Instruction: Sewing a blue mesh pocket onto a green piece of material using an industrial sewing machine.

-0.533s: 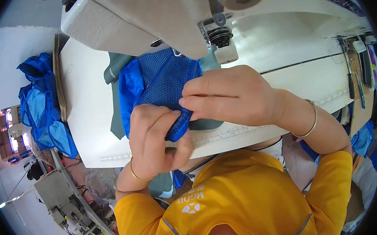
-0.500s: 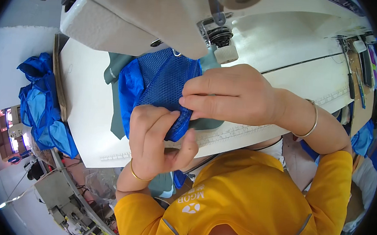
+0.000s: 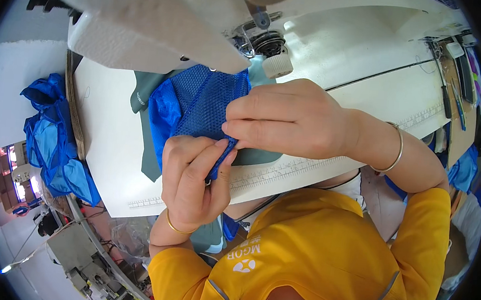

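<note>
Little had shifted since half a second before: both hands kept their places on the blue mesh fabric [image 3: 202,105], with only a slight change of the head's view. The left hand [image 3: 193,183] was curled around the near end of the mesh at the tabletop's [image 3: 103,151] near edge, thumb and fingers pinching the cloth where it folded over a printed ruler strip [image 3: 306,167] running along that edge. The right hand [image 3: 287,120] lay flat over the mesh, fingers together and pressing the cloth down, its fingertips meeting the left hand's thumb. The mesh ran from that pinch toward the far side of the tabletop, its far end tucked beneath the white sewing machine [image 3: 166,22], beside the round thread knob [image 3: 277,66]. Shiny blue lining [image 3: 162,116] and a dark green piece [image 3: 144,96] lay under it. A heap of blue fabric [image 3: 52,137] hung past the tabletop's left edge.
</note>
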The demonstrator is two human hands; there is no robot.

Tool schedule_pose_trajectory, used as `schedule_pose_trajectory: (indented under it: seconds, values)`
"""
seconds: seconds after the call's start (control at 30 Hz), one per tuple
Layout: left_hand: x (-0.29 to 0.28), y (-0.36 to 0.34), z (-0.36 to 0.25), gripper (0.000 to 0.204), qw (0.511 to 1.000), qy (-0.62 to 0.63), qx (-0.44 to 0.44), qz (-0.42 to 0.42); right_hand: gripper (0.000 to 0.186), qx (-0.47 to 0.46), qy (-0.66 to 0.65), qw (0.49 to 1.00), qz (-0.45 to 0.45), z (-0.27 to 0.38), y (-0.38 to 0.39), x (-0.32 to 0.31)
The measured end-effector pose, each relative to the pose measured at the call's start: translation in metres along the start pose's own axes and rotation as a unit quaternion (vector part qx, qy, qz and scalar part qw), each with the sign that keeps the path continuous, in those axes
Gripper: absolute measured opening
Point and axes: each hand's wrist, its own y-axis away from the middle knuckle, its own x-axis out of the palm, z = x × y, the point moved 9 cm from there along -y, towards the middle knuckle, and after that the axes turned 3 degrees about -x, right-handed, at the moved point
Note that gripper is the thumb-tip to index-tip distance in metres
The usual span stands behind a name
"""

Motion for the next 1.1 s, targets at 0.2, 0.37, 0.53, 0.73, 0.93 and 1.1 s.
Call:
schedule_pose_trajectory:
  seconds: [0.2, 0.37, 0.53, 0.73, 0.93, 1.1]
  values:
    - [-0.003, -0.001, 0.001, 0.026, 1.0, 0.008, -0.005, -0.006, 0.036, 0.182, 0.065, 0.976, 0.1, 0.005, 0.01, -0.006]
    - [-0.003, -0.004, 0.001, 0.023, 1.0, -0.003, -0.004, -0.006, 0.026, 0.152, 0.085, 0.978, 0.113, 0.038, 0.043, 0.008]
    - [-0.009, -0.011, -0.003, 0.028, 0.997, -0.07, 0.027, -0.002, 0.033, 0.141, 0.105, 0.961, 0.212, 0.048, 0.062, 0.028]
    - [-0.009, -0.01, -0.001, 0.03, 0.999, -0.047, 0.017, 0.0, 0.036, 0.117, 0.143, 0.963, 0.195, 0.057, 0.067, 0.028]
    - [0.008, -0.016, -0.033, 0.025, 0.971, -0.123, 0.16, 0.132, 0.038, 0.119, 0.165, 0.957, 0.206, 0.061, 0.069, 0.028]
    - [0.051, 0.008, -0.047, 0.023, 0.93, -0.177, 0.249, 0.207, 0.04, 0.128, 0.175, 0.956, 0.197, 0.06, 0.072, 0.028]
